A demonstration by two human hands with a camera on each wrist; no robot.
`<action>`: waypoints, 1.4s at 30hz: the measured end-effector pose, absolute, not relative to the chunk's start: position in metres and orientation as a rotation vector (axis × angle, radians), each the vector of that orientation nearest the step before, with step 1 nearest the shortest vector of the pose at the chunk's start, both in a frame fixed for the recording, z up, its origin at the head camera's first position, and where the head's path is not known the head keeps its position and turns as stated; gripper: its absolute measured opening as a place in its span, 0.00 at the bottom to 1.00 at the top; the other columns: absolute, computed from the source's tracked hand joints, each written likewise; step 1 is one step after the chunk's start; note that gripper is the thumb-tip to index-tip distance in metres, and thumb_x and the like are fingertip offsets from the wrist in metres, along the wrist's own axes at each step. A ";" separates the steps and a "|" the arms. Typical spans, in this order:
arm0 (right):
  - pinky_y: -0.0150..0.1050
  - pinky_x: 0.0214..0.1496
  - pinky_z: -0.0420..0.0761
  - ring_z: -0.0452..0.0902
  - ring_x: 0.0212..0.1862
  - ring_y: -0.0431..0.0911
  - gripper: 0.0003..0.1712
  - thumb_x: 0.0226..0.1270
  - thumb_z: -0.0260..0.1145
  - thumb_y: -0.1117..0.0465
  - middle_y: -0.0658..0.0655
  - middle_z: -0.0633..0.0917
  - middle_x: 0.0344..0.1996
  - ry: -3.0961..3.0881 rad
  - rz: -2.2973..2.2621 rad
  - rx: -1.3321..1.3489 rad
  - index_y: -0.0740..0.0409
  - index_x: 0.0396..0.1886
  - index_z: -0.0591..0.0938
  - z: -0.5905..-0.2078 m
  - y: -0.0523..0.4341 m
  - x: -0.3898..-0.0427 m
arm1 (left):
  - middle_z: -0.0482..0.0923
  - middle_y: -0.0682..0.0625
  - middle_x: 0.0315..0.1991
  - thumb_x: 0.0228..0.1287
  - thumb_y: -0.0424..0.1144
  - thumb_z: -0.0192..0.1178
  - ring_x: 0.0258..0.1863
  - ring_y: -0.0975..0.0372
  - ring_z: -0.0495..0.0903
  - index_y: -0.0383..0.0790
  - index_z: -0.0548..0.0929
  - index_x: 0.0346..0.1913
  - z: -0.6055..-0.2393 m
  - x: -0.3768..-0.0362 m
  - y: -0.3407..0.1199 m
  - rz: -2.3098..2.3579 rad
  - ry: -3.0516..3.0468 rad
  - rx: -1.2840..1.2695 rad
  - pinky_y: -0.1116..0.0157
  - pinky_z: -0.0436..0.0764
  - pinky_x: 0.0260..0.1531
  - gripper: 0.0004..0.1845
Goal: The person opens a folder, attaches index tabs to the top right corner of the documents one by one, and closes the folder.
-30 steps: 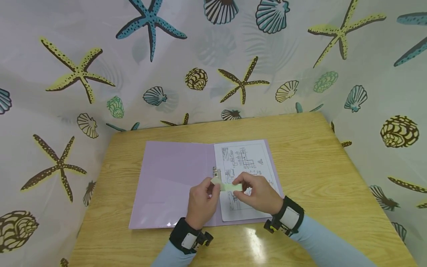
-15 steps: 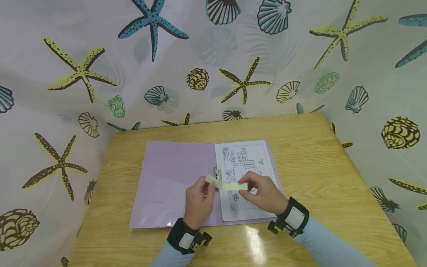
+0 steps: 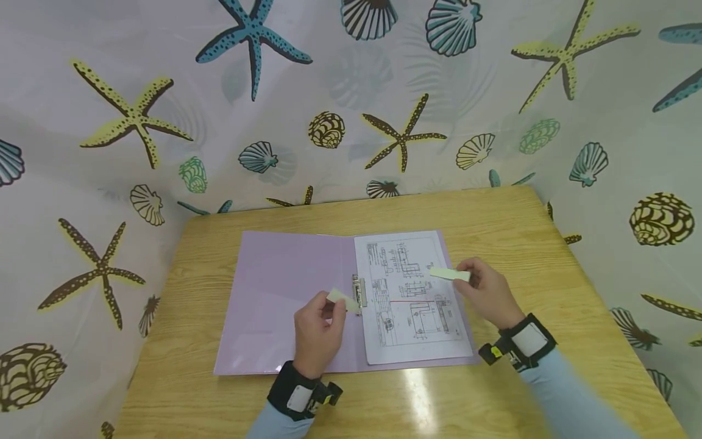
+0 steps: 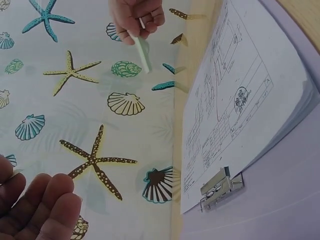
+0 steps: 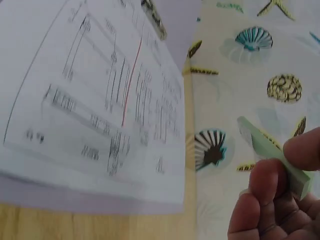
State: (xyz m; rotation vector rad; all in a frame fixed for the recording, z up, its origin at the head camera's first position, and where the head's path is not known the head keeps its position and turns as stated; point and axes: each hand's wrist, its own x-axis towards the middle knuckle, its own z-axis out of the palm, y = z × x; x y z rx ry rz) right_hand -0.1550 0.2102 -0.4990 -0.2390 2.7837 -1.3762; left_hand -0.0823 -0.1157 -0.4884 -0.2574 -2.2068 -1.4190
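Note:
Between thumb and fingers, my left hand (image 3: 318, 335) pinches a small pale green sticky note (image 3: 341, 299) over the spine side of an open lilac folder (image 3: 285, 292). To the right, my right hand (image 3: 489, 294) holds a narrow pale green sticky note pad (image 3: 450, 274) above the right edge of the papers; its thickness shows in the right wrist view, where the pad (image 5: 270, 150) lies between thumb and fingertips. The papers (image 3: 406, 341) carry printed technical drawings and one red line. In the left wrist view the curled left fingers (image 4: 60, 210) hide most of the note.
A metal lever clip (image 3: 359, 291) sits at the folder's spine beside the stack of papers. The folder lies on a wooden table (image 3: 493, 231). Behind and at both sides hangs a white cloth (image 3: 340, 79) printed with starfish and shells.
The green strip stretched between both hands has come apart into a note and a pad. My right hand has moved right and away with the pad; my left has shifted slightly left.

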 end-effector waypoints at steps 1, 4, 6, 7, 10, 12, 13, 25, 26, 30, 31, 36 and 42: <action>0.33 0.22 0.70 0.69 0.27 0.48 0.14 0.66 0.62 0.62 0.57 0.78 0.31 2.791 -1.365 -0.166 0.58 0.50 0.73 -0.503 0.219 -0.158 | 0.83 0.50 0.28 0.64 0.29 0.59 0.28 0.66 0.83 0.36 0.81 0.33 -0.489 -0.082 -0.116 -1.409 -2.208 -0.257 0.70 0.82 0.28 0.02; 0.35 0.21 0.71 0.69 0.25 0.48 0.18 0.67 0.62 0.59 0.59 0.78 0.29 2.813 -1.319 0.002 0.62 0.52 0.72 -0.513 0.240 -0.163 | 0.83 0.51 0.28 0.62 0.29 0.60 0.28 0.66 0.82 0.36 0.80 0.32 -0.490 -0.082 -0.118 -1.386 -2.216 -0.260 0.70 0.83 0.30 0.02; 0.36 0.21 0.72 0.70 0.26 0.48 0.20 0.66 0.62 0.58 0.60 0.78 0.29 2.822 -1.288 0.079 0.63 0.52 0.71 -0.518 0.250 -0.165 | 0.83 0.50 0.28 0.62 0.29 0.60 0.28 0.66 0.82 0.36 0.80 0.32 -0.491 -0.082 -0.119 -1.379 -2.217 -0.265 0.70 0.83 0.30 0.02; 0.36 0.21 0.72 0.70 0.26 0.48 0.20 0.66 0.62 0.58 0.60 0.78 0.29 2.822 -1.276 0.104 0.64 0.52 0.70 -0.520 0.254 -0.165 | 0.84 0.50 0.29 0.62 0.29 0.60 0.28 0.66 0.82 0.37 0.80 0.32 -0.491 -0.082 -0.119 -1.377 -2.214 -0.271 0.70 0.83 0.30 0.02; 0.36 0.22 0.72 0.70 0.28 0.49 0.21 0.65 0.62 0.58 0.61 0.76 0.31 2.821 -1.251 0.161 0.65 0.51 0.70 -0.525 0.261 -0.166 | 0.84 0.50 0.31 0.61 0.28 0.60 0.28 0.66 0.82 0.38 0.81 0.32 -0.491 -0.082 -0.119 -1.383 -2.206 -0.279 0.69 0.83 0.30 0.03; 0.36 0.22 0.72 0.70 0.28 0.48 0.21 0.64 0.63 0.59 0.61 0.76 0.31 2.828 -1.233 0.177 0.66 0.51 0.70 -0.528 0.263 -0.166 | 0.85 0.51 0.31 0.60 0.27 0.60 0.28 0.66 0.82 0.38 0.80 0.31 -0.492 -0.082 -0.119 -1.385 -2.207 -0.277 0.69 0.83 0.30 0.04; 0.36 0.22 0.71 0.70 0.28 0.48 0.21 0.64 0.63 0.59 0.61 0.76 0.32 2.833 -1.227 0.184 0.66 0.51 0.70 -0.530 0.264 -0.166 | 0.85 0.51 0.31 0.60 0.27 0.60 0.28 0.66 0.82 0.38 0.80 0.31 -0.492 -0.082 -0.119 -1.382 -2.211 -0.276 0.68 0.83 0.30 0.04; 0.38 0.21 0.72 0.72 0.23 0.47 0.22 0.65 0.61 0.57 0.61 0.78 0.30 2.859 -1.025 0.169 0.67 0.53 0.71 -0.547 0.269 -0.169 | 0.85 0.52 0.31 0.61 0.28 0.59 0.27 0.67 0.81 0.40 0.80 0.31 -0.492 -0.080 -0.118 -1.389 -2.231 -0.266 0.68 0.83 0.29 0.04; 0.38 0.21 0.72 0.72 0.23 0.47 0.22 0.65 0.61 0.57 0.61 0.79 0.29 2.867 -0.997 0.155 0.67 0.53 0.72 -0.548 0.269 -0.169 | 0.85 0.53 0.31 0.60 0.28 0.60 0.27 0.67 0.81 0.39 0.80 0.30 -0.493 -0.081 -0.118 -1.387 -2.228 -0.271 0.68 0.82 0.29 0.04; 0.38 0.20 0.71 0.72 0.20 0.46 0.21 0.66 0.61 0.58 0.60 0.80 0.26 2.898 -0.893 0.101 0.69 0.51 0.73 -0.549 0.268 -0.168 | 0.85 0.52 0.31 0.60 0.28 0.60 0.27 0.68 0.81 0.40 0.80 0.30 -0.492 -0.081 -0.118 -1.388 -2.230 -0.277 0.68 0.82 0.29 0.05; 0.37 0.19 0.70 0.72 0.20 0.45 0.21 0.66 0.62 0.58 0.60 0.81 0.26 2.910 -0.869 0.089 0.70 0.50 0.74 -0.550 0.268 -0.167 | 0.85 0.52 0.31 0.60 0.28 0.60 0.27 0.68 0.81 0.40 0.79 0.30 -0.493 -0.081 -0.118 -1.389 -2.228 -0.280 0.68 0.82 0.29 0.05; 0.37 0.18 0.69 0.72 0.19 0.45 0.21 0.64 0.64 0.57 0.61 0.83 0.25 2.939 -0.783 0.058 0.72 0.45 0.76 -0.549 0.265 -0.166 | 0.85 0.51 0.30 0.60 0.26 0.60 0.27 0.67 0.81 0.40 0.79 0.28 -0.494 -0.081 -0.117 -1.397 -2.211 -0.299 0.68 0.83 0.29 0.06; 0.36 0.21 0.68 0.72 0.23 0.46 0.24 0.62 0.65 0.54 0.59 0.82 0.25 2.889 -0.745 0.030 0.73 0.44 0.77 -0.553 0.259 -0.168 | 0.85 0.51 0.29 0.60 0.27 0.60 0.26 0.68 0.80 0.40 0.80 0.29 -0.493 -0.080 -0.117 -1.391 -2.225 -0.301 0.68 0.82 0.28 0.06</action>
